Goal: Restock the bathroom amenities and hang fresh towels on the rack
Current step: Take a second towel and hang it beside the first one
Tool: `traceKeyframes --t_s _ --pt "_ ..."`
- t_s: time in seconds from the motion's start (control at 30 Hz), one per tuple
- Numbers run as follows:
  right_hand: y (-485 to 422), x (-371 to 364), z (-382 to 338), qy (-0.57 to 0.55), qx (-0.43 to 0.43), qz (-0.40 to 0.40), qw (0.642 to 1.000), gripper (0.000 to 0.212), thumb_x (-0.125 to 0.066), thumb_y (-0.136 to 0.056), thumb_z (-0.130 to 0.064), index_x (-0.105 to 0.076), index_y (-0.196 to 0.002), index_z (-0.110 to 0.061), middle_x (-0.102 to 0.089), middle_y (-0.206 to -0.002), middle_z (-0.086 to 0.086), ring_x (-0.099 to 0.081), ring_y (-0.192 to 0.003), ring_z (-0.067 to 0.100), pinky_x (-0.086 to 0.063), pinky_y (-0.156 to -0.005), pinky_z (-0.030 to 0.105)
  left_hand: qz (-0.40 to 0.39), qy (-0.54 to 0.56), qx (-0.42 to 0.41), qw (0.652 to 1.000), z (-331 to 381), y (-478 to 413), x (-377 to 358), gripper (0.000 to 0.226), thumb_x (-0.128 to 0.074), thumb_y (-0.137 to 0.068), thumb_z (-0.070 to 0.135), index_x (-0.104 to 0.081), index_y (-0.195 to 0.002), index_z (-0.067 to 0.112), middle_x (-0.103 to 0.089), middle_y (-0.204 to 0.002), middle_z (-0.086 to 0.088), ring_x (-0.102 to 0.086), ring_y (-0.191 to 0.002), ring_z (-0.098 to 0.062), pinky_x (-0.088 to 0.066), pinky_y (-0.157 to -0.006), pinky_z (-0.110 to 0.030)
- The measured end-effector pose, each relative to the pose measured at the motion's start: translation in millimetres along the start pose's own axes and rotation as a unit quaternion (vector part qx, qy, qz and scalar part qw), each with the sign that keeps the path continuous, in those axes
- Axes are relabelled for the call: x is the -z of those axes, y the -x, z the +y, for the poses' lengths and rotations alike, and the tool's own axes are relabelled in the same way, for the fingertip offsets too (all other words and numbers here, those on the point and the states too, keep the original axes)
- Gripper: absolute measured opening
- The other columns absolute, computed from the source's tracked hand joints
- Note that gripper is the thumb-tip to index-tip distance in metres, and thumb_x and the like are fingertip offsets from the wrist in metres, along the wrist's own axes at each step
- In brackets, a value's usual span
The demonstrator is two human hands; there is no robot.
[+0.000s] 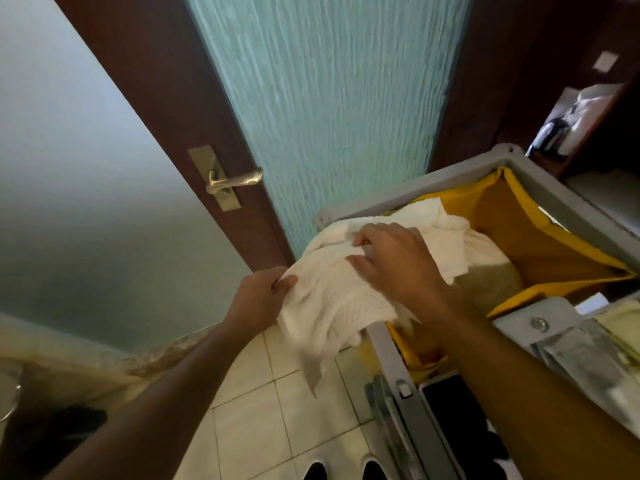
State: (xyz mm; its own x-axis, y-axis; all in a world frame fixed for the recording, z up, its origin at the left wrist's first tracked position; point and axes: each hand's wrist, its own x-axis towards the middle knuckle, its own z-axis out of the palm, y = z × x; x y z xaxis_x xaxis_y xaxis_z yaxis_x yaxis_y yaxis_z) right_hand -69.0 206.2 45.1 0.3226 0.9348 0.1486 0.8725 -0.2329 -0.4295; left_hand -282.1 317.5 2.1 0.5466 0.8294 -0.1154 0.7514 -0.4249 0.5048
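A crumpled white towel (332, 299) lies over the left rim of the yellow linen bag (512, 230) on the grey housekeeping cart (391, 355), with one end hanging down toward the floor. My left hand (259, 299) pinches the towel's left edge outside the cart. My right hand (394, 261) rests on top of the towel above the bag, fingers curled into the cloth. More white cloth lies bunched inside the bag behind the hand.
A dark wooden door with a frosted blue-green glass panel (329, 109) and a brass lever handle (235, 181) stands just behind the cart. A marble counter edge (104, 355) runs at lower left. Pale floor tiles (277, 417) lie below, and packets (588, 355) fill the cart's right tray.
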Motion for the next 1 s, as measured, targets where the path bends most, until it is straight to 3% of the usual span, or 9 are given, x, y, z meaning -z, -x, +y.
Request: traceKeyframes --t_s 0.1,0.2,0.33,0.5,0.63,0.7,0.77,0.87,1.0 --pt "0 7 -19 -0.030 -0.018 0.009 0.999 0.018 -0.066 -0.092 -0.034 -0.066 -0.106 -0.023 -0.066 -0.109 -0.002 -0.060 -0.103 0.021 -0.045 -0.089 0.039 0.032 0.009 -0.035 0.999 -9 3 17 0.023 -0.054 -0.103 0.030 -0.064 -0.082 0.032 -0.058 -0.066 0.019 -0.055 -0.061 0.002 -0.044 -0.061 -0.024" --pt "-3 17 -44 -0.059 -0.041 0.033 0.997 0.016 -0.061 -0.097 -0.033 -0.062 -0.110 -0.023 -0.064 -0.112 0.000 -0.058 -0.100 0.021 -0.043 -0.080 0.033 0.071 0.015 -0.067 0.995 -11 7 44 0.023 -0.052 -0.103 0.030 -0.060 -0.081 0.032 -0.052 -0.062 0.021 -0.052 -0.058 0.000 -0.036 -0.058 -0.022" --pt "-9 37 -79 -0.045 -0.065 0.067 0.995 0.019 -0.053 -0.103 -0.038 -0.056 -0.114 -0.023 -0.069 -0.101 0.003 -0.063 -0.094 0.027 -0.048 -0.077 0.038 0.114 0.024 -0.078 0.990 -5 1 82 0.026 -0.044 -0.106 0.033 -0.058 -0.086 0.023 -0.062 -0.080 0.003 -0.058 -0.074 -0.020 -0.036 -0.065 -0.028" --pt "-11 74 -115 -0.049 -0.083 0.155 0.983 0.017 -0.054 -0.102 -0.035 -0.057 -0.114 -0.022 -0.072 -0.100 0.007 -0.065 -0.096 0.034 -0.051 -0.081 0.044 0.158 0.088 -0.135 0.974 14 -4 130 0.034 -0.042 -0.106 0.031 -0.068 -0.114 0.010 -0.072 -0.109 -0.010 -0.063 -0.105 -0.033 -0.036 -0.079 -0.028" --pt "-6 115 -135 -0.048 -0.112 0.217 0.969 0.020 -0.057 -0.101 -0.037 -0.062 -0.114 -0.022 -0.073 -0.105 0.007 -0.064 -0.100 0.032 -0.044 -0.079 0.036 0.170 0.148 -0.224 0.948 36 -1 157 0.029 -0.044 -0.106 0.030 -0.057 -0.084 0.015 -0.061 -0.075 0.002 -0.062 -0.078 -0.029 -0.033 -0.067 -0.030" --pt "-3 137 -145 -0.047 -0.120 0.245 0.961 0.020 -0.059 -0.099 -0.038 -0.063 -0.112 -0.023 -0.073 -0.105 0.006 -0.064 -0.101 0.033 -0.046 -0.081 0.036 0.171 0.171 -0.244 0.939 50 -1 170 0.032 -0.043 -0.106 0.033 -0.049 -0.077 0.023 -0.053 -0.065 0.008 -0.057 -0.064 -0.015 -0.036 -0.063 -0.032" --pt "1 158 -152 -0.057 -0.128 0.257 0.956 0.017 -0.060 -0.098 -0.040 -0.062 -0.108 -0.026 -0.072 -0.102 0.003 -0.064 -0.100 0.031 -0.051 -0.086 0.040 0.173 0.195 -0.262 0.929 68 1 185 0.035 -0.044 -0.106 0.032 -0.046 -0.071 0.028 -0.050 -0.060 0.009 -0.052 -0.058 -0.003 -0.035 -0.056 -0.022" --pt "10 184 -158 -0.065 -0.135 0.254 0.956 0.016 -0.056 -0.098 -0.042 -0.061 -0.105 -0.028 -0.070 -0.101 -0.002 -0.063 -0.100 0.025 -0.052 -0.088 0.047 0.180 0.233 -0.292 0.910 100 9 208 0.036 -0.046 -0.105 0.030 -0.046 -0.070 0.031 -0.049 -0.059 0.010 -0.050 -0.056 -0.001 -0.032 -0.054 -0.015" --pt "36 208 -168 -0.097 -0.125 0.189 0.969 0.040 -0.071 -0.087 -0.051 -0.058 -0.116 -0.027 -0.064 -0.104 -0.013 -0.062 -0.094 0.008 -0.056 -0.082 0.033 0.167 0.272 -0.339 0.885 143 27 229 0.031 -0.046 -0.105 0.026 -0.054 -0.076 0.031 -0.055 -0.067 0.012 -0.053 -0.061 0.002 -0.035 -0.055 -0.013"
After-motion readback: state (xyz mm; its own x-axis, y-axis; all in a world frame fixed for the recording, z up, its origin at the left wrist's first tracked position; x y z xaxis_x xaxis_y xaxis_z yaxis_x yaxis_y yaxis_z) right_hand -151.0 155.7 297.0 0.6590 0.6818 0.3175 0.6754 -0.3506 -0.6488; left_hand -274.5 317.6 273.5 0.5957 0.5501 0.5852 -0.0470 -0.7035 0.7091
